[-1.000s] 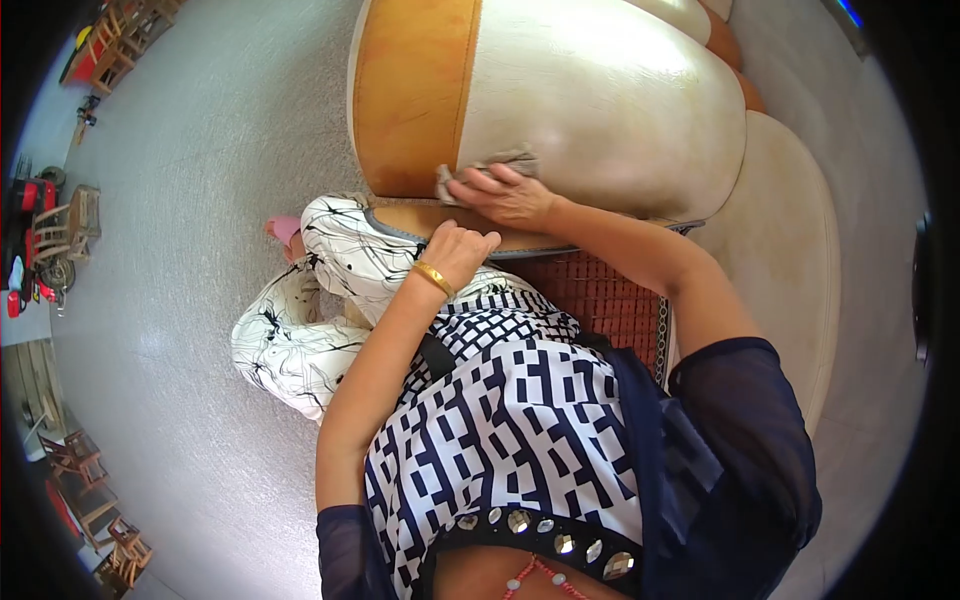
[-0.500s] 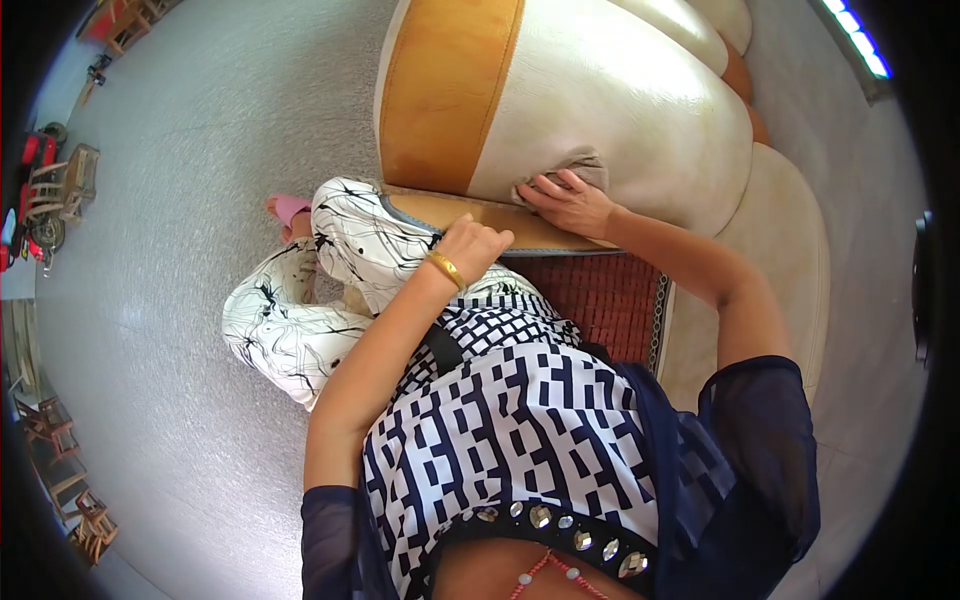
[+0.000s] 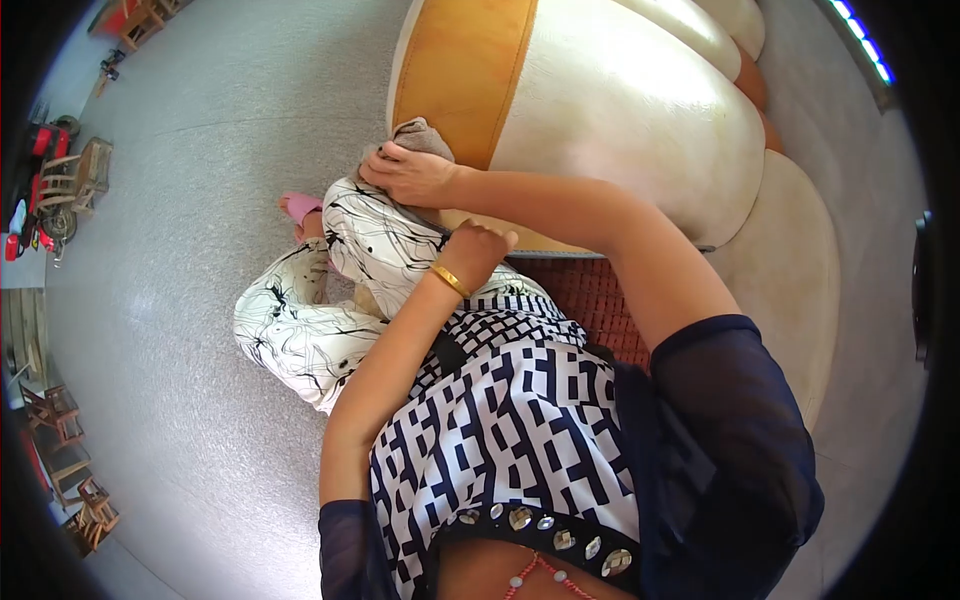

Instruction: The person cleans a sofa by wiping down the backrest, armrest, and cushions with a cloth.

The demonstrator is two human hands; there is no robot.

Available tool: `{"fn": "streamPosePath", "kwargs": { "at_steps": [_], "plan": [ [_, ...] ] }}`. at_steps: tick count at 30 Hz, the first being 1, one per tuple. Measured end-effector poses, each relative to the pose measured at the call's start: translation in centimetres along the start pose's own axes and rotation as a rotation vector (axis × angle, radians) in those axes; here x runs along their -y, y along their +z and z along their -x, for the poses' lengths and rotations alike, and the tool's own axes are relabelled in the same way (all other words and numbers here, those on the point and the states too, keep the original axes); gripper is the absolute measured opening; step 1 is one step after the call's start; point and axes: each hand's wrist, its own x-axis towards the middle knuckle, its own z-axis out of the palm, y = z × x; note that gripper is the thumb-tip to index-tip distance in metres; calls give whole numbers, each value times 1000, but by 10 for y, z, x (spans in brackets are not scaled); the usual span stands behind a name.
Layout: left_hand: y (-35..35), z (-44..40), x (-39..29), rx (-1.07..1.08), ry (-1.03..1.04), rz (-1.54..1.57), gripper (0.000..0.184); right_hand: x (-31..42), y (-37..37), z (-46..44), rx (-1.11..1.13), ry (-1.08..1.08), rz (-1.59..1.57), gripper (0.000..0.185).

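My right hand (image 3: 412, 177) presses a grey-brown cloth (image 3: 425, 139) against the front left corner of the seat cushion, where the orange band (image 3: 462, 70) meets the edge. The rest of the cushion (image 3: 620, 110) is cream leather. Closed, my left hand (image 3: 482, 250) grips the edge of a tan flap (image 3: 545, 236) with a grey border, just below the cushion. My right forearm hides part of the flap and cushion front.
My bent legs in patterned trousers (image 3: 300, 330) are at the left of the sofa. A red woven surface (image 3: 600, 300) lies below the flap. Wooden chairs (image 3: 90, 175) and a red motorcycle (image 3: 45, 190) stand far left.
My right hand has swept the cloth right along the cushion front, then back left across the orange band to the corner. My left hand has stayed at the flap.
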Motion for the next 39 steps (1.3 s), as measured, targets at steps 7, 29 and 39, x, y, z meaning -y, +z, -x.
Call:
{"fn": "streamPosePath", "kwargs": {
  "at_steps": [7, 29, 39],
  "plan": [
    [-10, 0, 0, -85, -4, 148, 8, -6, -18, 143, -4, -75, 94, 40],
    [-33, -10, -9, -50, 43, 220, 8, 22, -132, 486, 589, 1234, -69, 29],
    [-84, -69, 18, -222, -7, 34, 45, -79, -218, 484, 384, 1556, 705, 18]
  ]
}}
